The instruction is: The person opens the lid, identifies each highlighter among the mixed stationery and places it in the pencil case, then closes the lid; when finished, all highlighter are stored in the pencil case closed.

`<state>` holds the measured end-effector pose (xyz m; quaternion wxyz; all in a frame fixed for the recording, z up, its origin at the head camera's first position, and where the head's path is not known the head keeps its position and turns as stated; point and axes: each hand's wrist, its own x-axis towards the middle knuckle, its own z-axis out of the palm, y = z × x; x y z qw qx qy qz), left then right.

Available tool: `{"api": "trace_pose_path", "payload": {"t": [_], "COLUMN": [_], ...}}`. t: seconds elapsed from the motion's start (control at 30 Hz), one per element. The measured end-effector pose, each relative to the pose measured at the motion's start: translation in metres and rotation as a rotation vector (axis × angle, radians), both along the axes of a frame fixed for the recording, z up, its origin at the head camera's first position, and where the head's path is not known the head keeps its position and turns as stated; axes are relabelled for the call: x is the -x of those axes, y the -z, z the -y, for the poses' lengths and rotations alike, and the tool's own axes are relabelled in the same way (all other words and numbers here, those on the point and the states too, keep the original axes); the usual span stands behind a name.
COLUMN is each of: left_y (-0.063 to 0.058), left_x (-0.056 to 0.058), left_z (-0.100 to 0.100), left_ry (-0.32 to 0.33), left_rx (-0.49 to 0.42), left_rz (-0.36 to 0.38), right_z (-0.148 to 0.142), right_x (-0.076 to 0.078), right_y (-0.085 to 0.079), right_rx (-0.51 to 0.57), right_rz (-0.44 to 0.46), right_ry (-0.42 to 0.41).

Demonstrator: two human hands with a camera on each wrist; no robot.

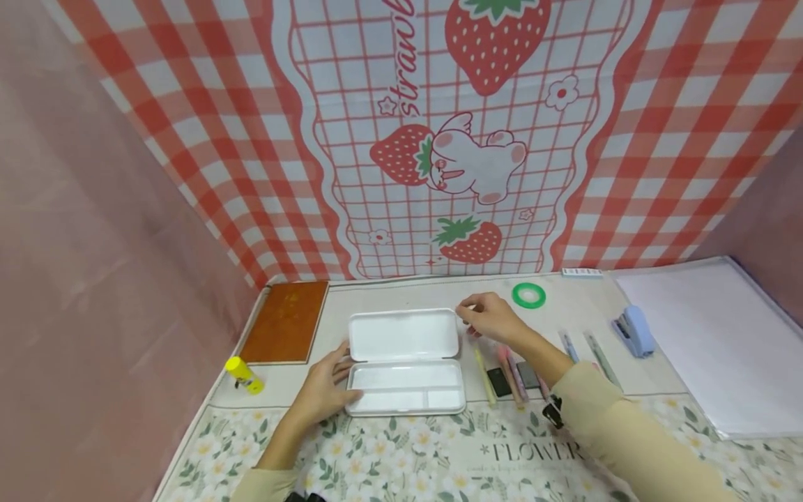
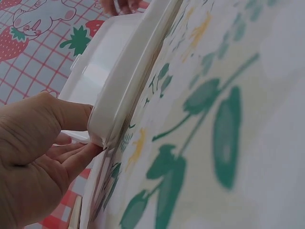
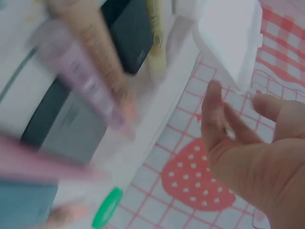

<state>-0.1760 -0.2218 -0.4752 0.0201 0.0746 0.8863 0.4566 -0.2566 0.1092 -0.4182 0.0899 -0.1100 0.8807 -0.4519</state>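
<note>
A white pencil case (image 1: 404, 389) lies on the table with its lid (image 1: 403, 335) raised and leaning back; its divided inside holds nothing. At its left end my left hand (image 1: 325, 383) pinches the case, thumb at the near corner and fingers at the side, as the left wrist view also shows the hand (image 2: 38, 143) at the corner. Beside the lid's upper right corner is my right hand (image 1: 492, 317). In the right wrist view this hand (image 3: 252, 138) has loosely bent, parted fingers with nothing between them, and a small gap shows between them and the lid (image 3: 231, 38).
Right of the case lie several pens, a yellow one (image 1: 485, 376) nearest, and a black eraser-like block (image 1: 499, 382). Farther right are green tape (image 1: 529, 295), a blue stapler (image 1: 635, 333) and a white board (image 1: 721, 348). At left are a glue stick (image 1: 245, 375) and brown notebook (image 1: 285, 324).
</note>
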Motion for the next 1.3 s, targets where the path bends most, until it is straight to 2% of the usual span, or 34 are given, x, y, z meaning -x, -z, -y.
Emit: {"api": "trace_pose_path", "payload": {"t": [0.2,0.3,0.43,0.6,0.77,0.87,0.97,1.13,1.3], "left_y": [-0.002,-0.001,-0.001,-0.002,-0.001,-0.002,-0.002,-0.001,-0.002], "left_x": [-0.001,-0.001,-0.002,-0.002,-0.001,-0.001,-0.001,-0.001,-0.001], "left_z": [0.003,0.004,0.005,0.004,0.003,0.003,0.003,0.004,0.003], "left_ry": [0.001,0.004,0.012,0.02,0.012,0.014,0.018,0.02,0.024], "left_rx": [-0.009,-0.01,-0.018,-0.026,-0.012,-0.006,-0.006,-0.017,-0.015], "left_rz": [-0.003,0.004,0.019,0.024,0.024,0.021,0.023,0.023,0.021], "right_z": [-0.013,-0.012,-0.004,0.002,0.001,-0.001,-0.005,-0.01,-0.004], "right_x": [-0.023,-0.035,-0.044,-0.046,-0.044,-0.043,-0.041,-0.038,-0.038], "right_y": [0.004,0.012,0.022,0.03,0.03,0.021,0.006,-0.019,-0.033], "right_rx": [-0.364,-0.472,-0.564,-0.568,-0.465,-0.354,-0.286,-0.309,-0.362], "right_rz": [-0.177,-0.213,-0.197,-0.201,-0.184,-0.175,-0.206,-0.303,-0.395], "right_ry": [0.021,0.02,0.038,0.064,0.092,0.091,0.075,0.033,-0.023]}}
